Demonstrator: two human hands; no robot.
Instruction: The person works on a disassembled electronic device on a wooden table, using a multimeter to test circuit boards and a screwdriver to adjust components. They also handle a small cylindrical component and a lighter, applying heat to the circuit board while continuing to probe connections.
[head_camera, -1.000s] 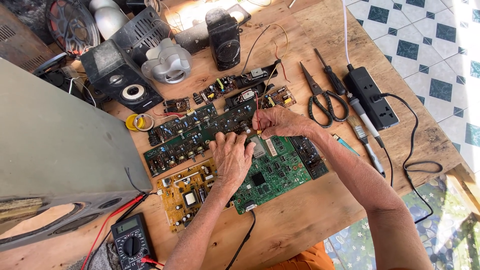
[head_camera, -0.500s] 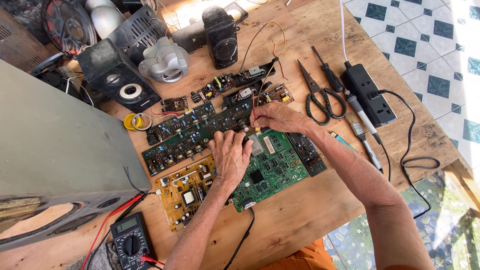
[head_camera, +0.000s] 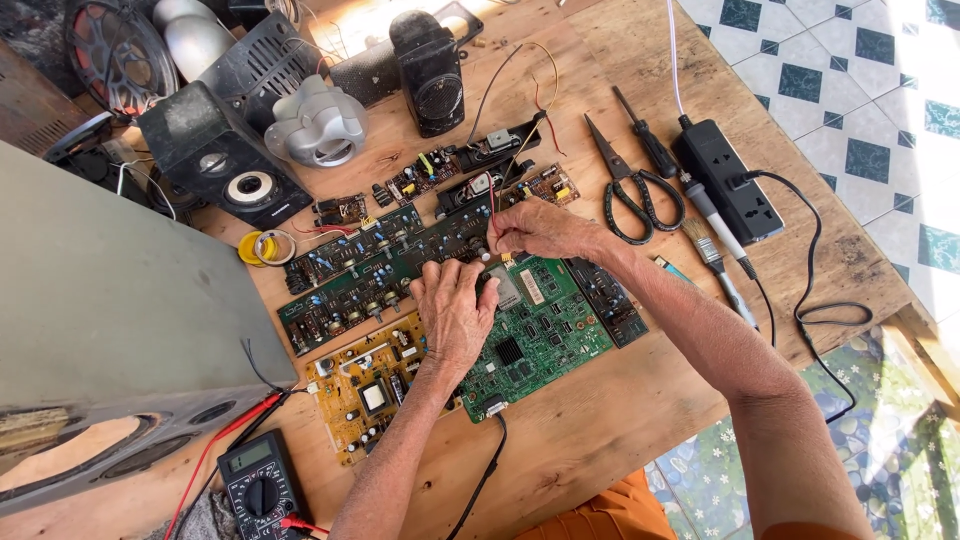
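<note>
Little has shifted — both hands stay put: left hand (head_camera: 455, 312) lies loosely open on the green circuit board (head_camera: 545, 335); right hand (head_camera: 540, 230) pinches a red wire (head_camera: 492, 205).

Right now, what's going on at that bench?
A person is bent over a green circuit board on a wooden table. The left hand rests flat on the board's left edge; the right hand pinches a thin red wire at its top edge. Scissors and a multimeter lie untouched.
</note>
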